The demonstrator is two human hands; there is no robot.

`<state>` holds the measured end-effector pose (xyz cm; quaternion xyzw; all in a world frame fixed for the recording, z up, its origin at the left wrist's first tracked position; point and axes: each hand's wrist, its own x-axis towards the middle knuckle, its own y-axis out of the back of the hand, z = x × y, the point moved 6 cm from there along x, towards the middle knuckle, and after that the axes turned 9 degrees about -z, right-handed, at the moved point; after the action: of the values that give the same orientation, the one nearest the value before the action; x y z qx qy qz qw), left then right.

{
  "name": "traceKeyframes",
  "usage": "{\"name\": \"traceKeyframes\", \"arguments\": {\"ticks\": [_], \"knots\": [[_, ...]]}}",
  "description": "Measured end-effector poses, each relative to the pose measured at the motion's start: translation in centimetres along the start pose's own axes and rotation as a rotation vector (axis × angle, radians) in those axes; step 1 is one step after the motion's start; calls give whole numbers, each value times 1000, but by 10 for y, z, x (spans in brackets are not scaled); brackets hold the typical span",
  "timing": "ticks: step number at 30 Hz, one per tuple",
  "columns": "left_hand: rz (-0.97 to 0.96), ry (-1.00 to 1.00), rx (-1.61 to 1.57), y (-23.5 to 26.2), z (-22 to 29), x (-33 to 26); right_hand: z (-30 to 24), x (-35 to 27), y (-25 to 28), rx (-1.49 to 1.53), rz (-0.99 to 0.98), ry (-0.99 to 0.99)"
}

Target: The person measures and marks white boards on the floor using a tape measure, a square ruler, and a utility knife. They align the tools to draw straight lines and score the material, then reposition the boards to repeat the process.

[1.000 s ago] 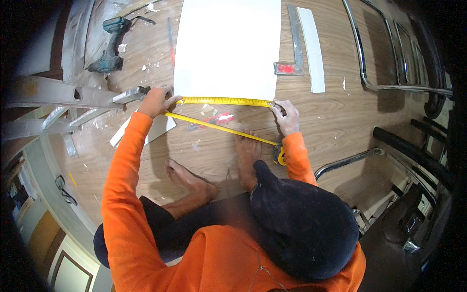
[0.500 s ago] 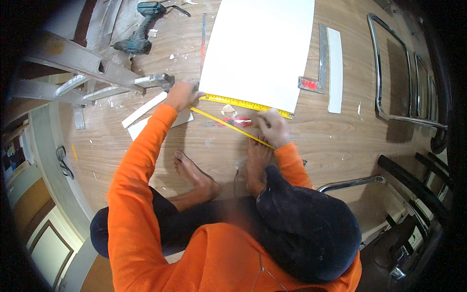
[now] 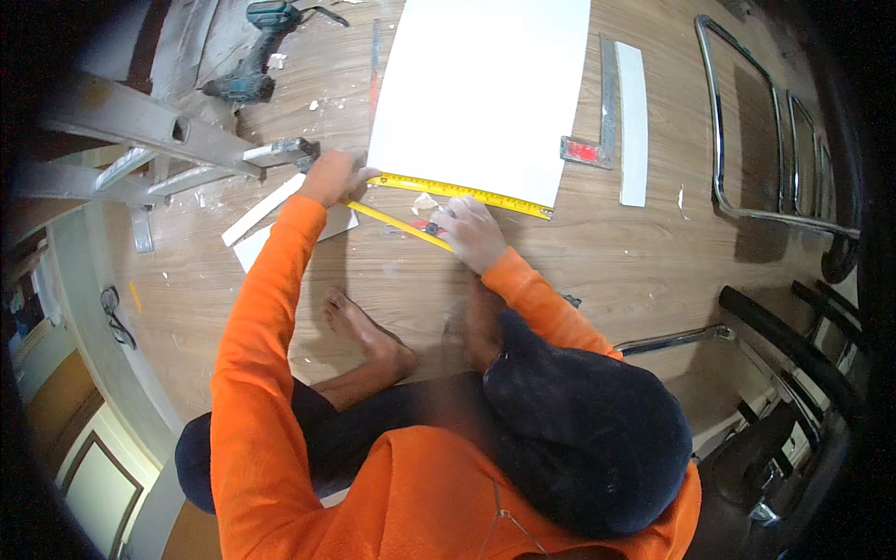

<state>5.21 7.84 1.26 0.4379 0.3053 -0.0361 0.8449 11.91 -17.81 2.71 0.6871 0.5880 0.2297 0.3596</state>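
Note:
My left hand (image 3: 329, 177) is closed at the near left corner of a white board (image 3: 481, 89), pinching a yellow measuring tape (image 3: 471, 194). One length of the tape lies along the board's near edge; another slants from my left hand toward my right. My right hand (image 3: 471, 233) has its fingers closed over a red utility knife (image 3: 420, 224) on the floor. Most of the knife is hidden under the hand, with a bit of red and a dark round part showing. A small torn scrap (image 3: 425, 203) lies between tape and hand.
Right of the board lie a metal square (image 3: 608, 103) with a red-marked base and a white strip (image 3: 633, 126). A cordless drill (image 3: 252, 56) and ladder (image 3: 177, 126) are at left. Chrome chair frames (image 3: 719, 121) stand at right. White offcuts (image 3: 266, 215) lie beside my left forearm.
My right hand has moved left from the tape's right end onto the red utility knife. My left hand stays at the board's corner. The whole view has shifted slightly.

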Motion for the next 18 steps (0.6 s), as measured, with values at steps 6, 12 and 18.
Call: {"name": "traceKeyframes", "arguments": {"ticks": [6,12,18], "knots": [[-83,40,-17,3,0,4,11,-8,2,7,-104,-135],[25,-17,-53,-3,-1,0,26,-38,10,-8,-53,-190],[27,-44,-8,5,8,-1,67,-85,31,61,-70,-378]]}}
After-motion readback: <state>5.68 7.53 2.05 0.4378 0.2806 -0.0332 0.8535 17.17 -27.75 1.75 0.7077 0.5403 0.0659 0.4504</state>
